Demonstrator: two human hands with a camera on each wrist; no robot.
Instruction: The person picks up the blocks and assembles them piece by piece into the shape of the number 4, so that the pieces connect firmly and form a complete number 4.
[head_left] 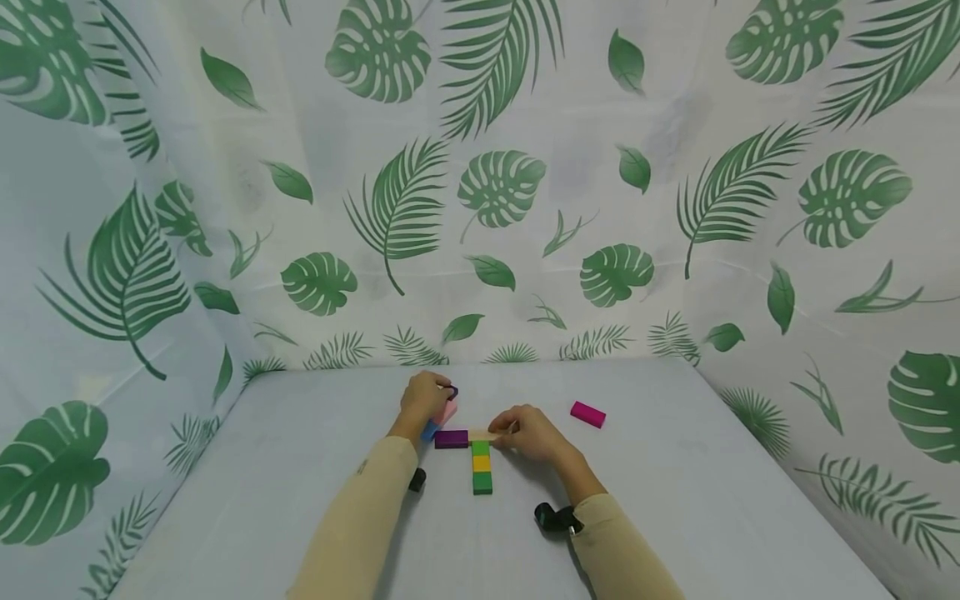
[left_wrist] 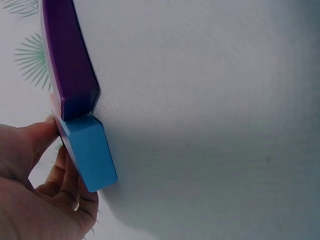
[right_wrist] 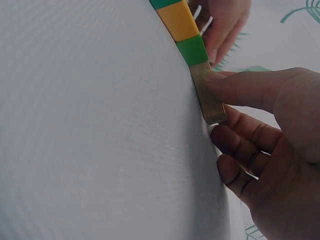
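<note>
My left hand [head_left: 423,396] is at the far left end of a row of coloured blocks, its fingertips pinching a small dark purple block [head_left: 453,392]. Just below lie a pink block [head_left: 447,412] and a blue block [left_wrist: 92,152], the blue one meeting the end of a longer purple block [head_left: 452,439]. In the right wrist view, thumb and fingers of my right hand [right_wrist: 270,135] grip a plain wooden block [right_wrist: 209,95]. That block abuts a column of green [head_left: 481,448], yellow [head_left: 482,463] and second green [head_left: 482,483] blocks running toward me.
A magenta block [head_left: 588,414] lies apart on the white table [head_left: 637,483], beyond my right hand. Leaf-printed cloth [head_left: 487,250] hangs behind and along both sides. Black wrist cameras [head_left: 555,518] sit low by the forearms.
</note>
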